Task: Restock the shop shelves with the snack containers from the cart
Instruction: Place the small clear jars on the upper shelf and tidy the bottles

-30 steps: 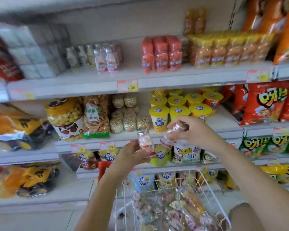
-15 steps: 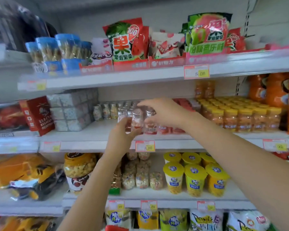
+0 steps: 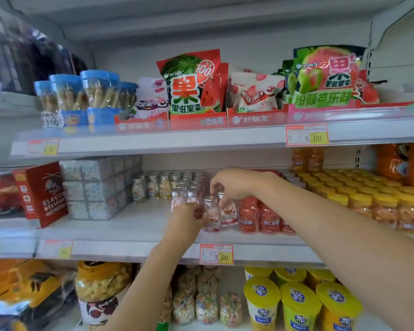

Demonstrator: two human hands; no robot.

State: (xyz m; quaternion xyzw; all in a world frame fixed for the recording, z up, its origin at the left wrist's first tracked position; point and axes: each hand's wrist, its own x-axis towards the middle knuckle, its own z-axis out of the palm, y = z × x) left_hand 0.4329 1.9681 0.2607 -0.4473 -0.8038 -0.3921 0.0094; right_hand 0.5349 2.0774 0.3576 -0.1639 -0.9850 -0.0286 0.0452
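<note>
Lowered since half-second ago: bottle, your left hand clamped round body; second bottle, pinched at cap by right hand. Both at shelf front, beside red jars. Placement looks near done; release remains.

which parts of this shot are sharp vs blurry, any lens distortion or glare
Head view: centre sharp, the red watermelon snack bag and white-and-yellow 3.00 price tag readable; left edge smeared, red cardboard box soft; the small clear silver-capped bottle in the left hand and pink-labelled bottle pinched by the right hand slightly blurred; shelf edges bow from the wide lens; light flat, no hard glare.
</note>
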